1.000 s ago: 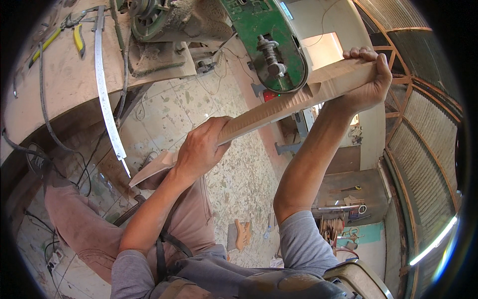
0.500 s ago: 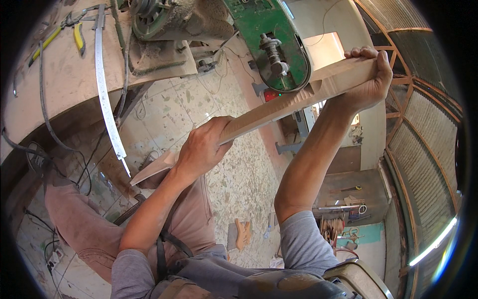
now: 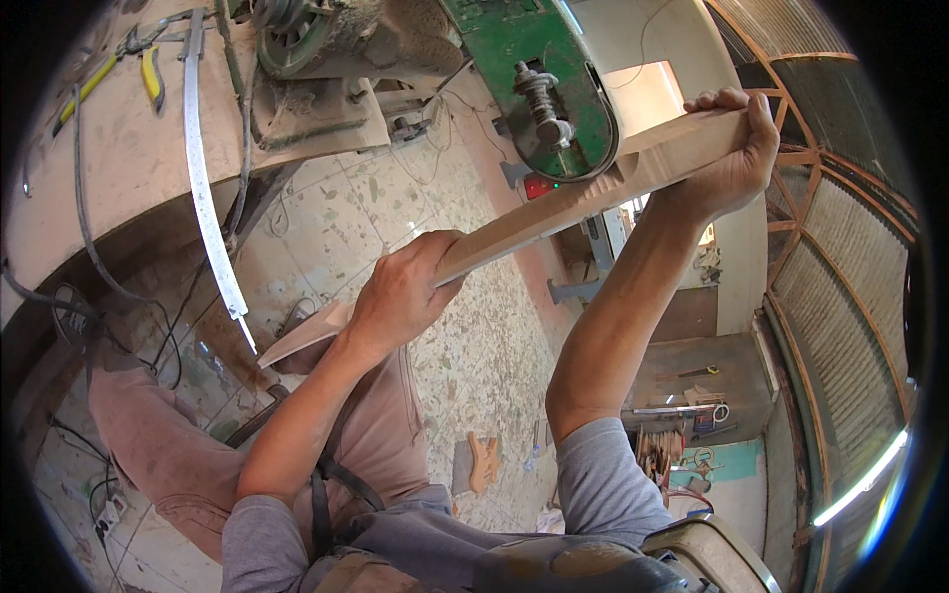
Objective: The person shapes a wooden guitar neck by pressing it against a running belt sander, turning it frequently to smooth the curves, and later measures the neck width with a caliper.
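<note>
A long, shaped wooden piece (image 3: 534, 225) slants up from lower left to upper right, held across in front of me. My left hand (image 3: 405, 292) is closed round its middle, and a tapering pointed end (image 3: 308, 334) sticks out beyond that hand, over my leg. At the far right end, my right hand (image 3: 739, 163) wraps round the wood with its fingers over the top edge. A scooped notch in the wood lies right by the rounded end of a green machine (image 3: 539, 94), which looks like a belt sander with a coil spring. Whether they touch, I cannot tell.
On the workbench (image 3: 119, 188) at left are a long metal caliper (image 3: 206, 168), yellow-handled pliers (image 3: 151, 79) and cables. A dusty motor (image 3: 356, 40) stands at the back. Dusty floor tiles hold a small cut wooden piece (image 3: 483, 464). Tools (image 3: 682, 410) lie at lower right.
The wooden piece has turned very slightly, and its notch beside the green machine shows a little more. Both hands keep their grip in nearly the same places.
</note>
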Action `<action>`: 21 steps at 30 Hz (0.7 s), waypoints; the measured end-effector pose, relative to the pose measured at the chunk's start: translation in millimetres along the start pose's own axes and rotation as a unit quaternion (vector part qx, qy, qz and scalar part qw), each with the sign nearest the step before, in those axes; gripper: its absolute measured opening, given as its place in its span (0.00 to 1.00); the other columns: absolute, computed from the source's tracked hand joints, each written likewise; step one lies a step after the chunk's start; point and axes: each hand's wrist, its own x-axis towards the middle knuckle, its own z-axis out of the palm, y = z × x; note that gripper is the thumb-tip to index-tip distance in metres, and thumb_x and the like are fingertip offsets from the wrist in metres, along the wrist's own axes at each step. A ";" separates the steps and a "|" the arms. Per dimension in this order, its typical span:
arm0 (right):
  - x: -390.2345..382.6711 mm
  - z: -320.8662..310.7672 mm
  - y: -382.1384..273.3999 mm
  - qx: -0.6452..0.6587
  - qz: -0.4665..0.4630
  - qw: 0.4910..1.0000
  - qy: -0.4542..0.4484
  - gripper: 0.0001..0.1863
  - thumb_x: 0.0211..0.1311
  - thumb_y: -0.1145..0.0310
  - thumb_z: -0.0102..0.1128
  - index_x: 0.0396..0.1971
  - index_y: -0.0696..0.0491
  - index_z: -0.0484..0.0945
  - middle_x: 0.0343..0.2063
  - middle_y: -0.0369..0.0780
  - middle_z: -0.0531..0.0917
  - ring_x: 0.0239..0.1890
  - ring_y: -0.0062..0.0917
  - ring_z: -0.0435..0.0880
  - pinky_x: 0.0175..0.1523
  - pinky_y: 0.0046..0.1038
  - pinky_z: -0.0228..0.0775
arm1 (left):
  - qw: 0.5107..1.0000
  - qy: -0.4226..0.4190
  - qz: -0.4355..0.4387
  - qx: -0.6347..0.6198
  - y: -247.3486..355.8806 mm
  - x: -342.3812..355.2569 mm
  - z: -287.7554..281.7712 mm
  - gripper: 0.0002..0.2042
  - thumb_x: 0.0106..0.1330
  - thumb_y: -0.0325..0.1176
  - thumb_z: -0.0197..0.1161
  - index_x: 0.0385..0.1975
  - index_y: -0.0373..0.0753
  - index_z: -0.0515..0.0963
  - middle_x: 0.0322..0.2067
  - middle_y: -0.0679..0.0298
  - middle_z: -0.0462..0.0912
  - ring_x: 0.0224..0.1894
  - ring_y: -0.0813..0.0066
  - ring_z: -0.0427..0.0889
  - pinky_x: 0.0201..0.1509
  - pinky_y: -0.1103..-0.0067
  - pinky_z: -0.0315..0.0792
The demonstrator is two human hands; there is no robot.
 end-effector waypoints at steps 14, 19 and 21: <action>3.0 -2.6 1.3 -0.058 -0.008 0.998 -0.009 0.11 0.72 0.64 0.59 0.38 0.57 0.76 0.29 0.42 0.82 0.32 0.26 0.83 0.41 0.27 0.78 | 0.999 -0.022 -0.019 -0.026 5.4 1.4 -1.7 0.18 0.68 0.31 0.70 0.54 0.30 0.78 0.42 0.43 0.87 0.45 0.48 0.89 0.49 0.65 0.80; 2.7 -4.5 0.6 -0.090 -0.013 0.996 -0.011 0.12 0.73 0.64 0.59 0.38 0.59 0.78 0.29 0.42 0.83 0.32 0.26 0.83 0.39 0.26 0.78 | 0.998 -0.037 -0.031 -0.048 7.3 1.9 -2.8 0.18 0.69 0.32 0.69 0.53 0.29 0.78 0.40 0.43 0.87 0.44 0.49 0.89 0.48 0.65 0.80; 2.7 -3.0 1.0 -0.092 -0.009 0.996 -0.003 0.13 0.73 0.64 0.59 0.37 0.60 0.80 0.29 0.42 0.83 0.32 0.25 0.83 0.39 0.26 0.78 | 0.998 -0.035 -0.024 -0.050 7.6 2.2 -3.3 0.17 0.69 0.33 0.69 0.53 0.29 0.78 0.39 0.43 0.87 0.43 0.49 0.89 0.48 0.66 0.80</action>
